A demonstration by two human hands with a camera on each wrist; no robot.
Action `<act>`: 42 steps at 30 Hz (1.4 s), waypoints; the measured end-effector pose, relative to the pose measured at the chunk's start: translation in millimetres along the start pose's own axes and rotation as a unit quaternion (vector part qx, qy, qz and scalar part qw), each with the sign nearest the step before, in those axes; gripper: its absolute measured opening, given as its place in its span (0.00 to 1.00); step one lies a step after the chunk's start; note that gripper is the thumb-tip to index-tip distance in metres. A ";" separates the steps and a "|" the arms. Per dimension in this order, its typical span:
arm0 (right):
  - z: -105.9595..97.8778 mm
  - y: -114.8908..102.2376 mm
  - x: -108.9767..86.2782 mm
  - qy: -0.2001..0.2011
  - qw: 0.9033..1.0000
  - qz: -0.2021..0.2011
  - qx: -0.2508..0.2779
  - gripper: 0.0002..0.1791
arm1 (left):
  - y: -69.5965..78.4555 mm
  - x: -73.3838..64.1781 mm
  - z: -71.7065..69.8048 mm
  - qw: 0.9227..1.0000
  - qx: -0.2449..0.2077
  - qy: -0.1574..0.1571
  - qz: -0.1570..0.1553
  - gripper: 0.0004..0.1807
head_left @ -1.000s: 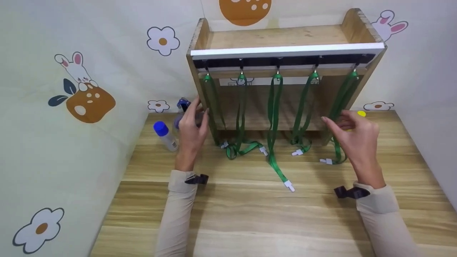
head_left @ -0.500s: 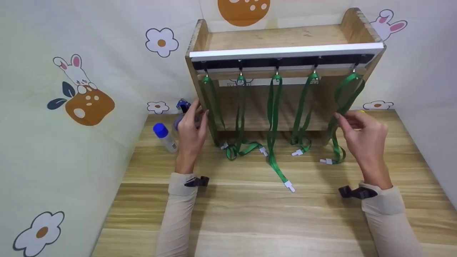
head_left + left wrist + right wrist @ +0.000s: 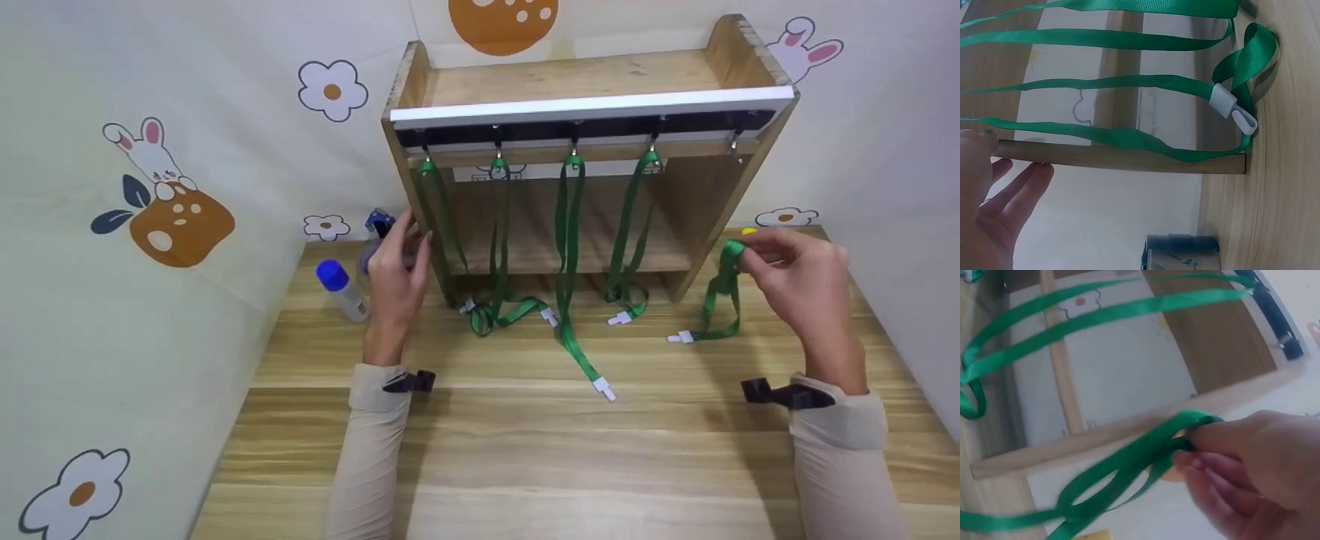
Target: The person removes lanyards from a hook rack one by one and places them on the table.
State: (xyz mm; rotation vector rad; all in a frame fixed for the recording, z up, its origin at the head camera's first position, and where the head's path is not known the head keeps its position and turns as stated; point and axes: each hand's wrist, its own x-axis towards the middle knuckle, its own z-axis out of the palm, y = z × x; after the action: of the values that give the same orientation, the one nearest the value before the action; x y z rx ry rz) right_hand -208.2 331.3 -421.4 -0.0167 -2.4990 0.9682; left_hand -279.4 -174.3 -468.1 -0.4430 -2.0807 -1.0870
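My right hand (image 3: 806, 281) pinches the top loop of a green lanyard (image 3: 731, 262), to the right of the wooden shelf (image 3: 570, 79). The lanyard's white clip (image 3: 681, 337) lies on the table. In the right wrist view, thumb and fingers squeeze the bunched green lanyard (image 3: 1129, 464). My left hand (image 3: 394, 277) grips the shelf's left side; in the left wrist view the thumb is at the front edge of the side panel (image 3: 1123, 158) and fingers lie behind it. Several other green lanyards (image 3: 570, 225) hang from hooks under the white front strip (image 3: 592, 103).
A blue-capped glue stick (image 3: 343, 291) stands left of my left hand. Behind that hand is a partly hidden item with a blue top (image 3: 380, 221). A yellow thing (image 3: 748, 231) shows behind my right hand. Lanyard ends and white clips (image 3: 604, 388) lie on the wood-grain table (image 3: 540, 465).
The rightmost lanyard has come off its hook and hangs from my right hand, which has moved right, away from the shelf. My left hand stays at the shelf's side.
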 end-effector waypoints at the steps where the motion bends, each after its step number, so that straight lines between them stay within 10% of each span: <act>1: -1.8 3.1 0.9 -0.018 1.000 0.009 -0.003 0.12 | 0.4 0.3 -0.6 1.000 0.000 0.001 0.001 0.25; 9: -14.8 27.6 5.3 -0.097 0.993 0.059 -0.011 0.14 | 0.5 0.2 -0.8 1.000 0.000 -0.001 -0.003 0.26; 27: -47.4 37.1 21.2 0.046 0.991 0.104 -0.076 0.20 | 1.6 -0.8 -0.9 1.000 0.012 -0.001 -0.009 0.25; 33: -31.9 39.3 6.9 -0.039 0.997 0.056 -0.021 0.13 | 1.2 -1.1 1.3 1.000 0.016 0.002 -0.004 0.24; 42: -8.0 46.3 2.3 -0.178 0.983 0.017 0.035 0.11 | -1.0 -0.6 0.9 1.000 0.014 0.021 0.003 0.23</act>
State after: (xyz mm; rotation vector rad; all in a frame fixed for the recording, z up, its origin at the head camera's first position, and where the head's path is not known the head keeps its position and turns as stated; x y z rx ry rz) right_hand -213.8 371.5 -445.0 0.1498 -2.7905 1.1598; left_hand -279.9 -174.2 -469.4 -0.4093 -2.0539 -1.0538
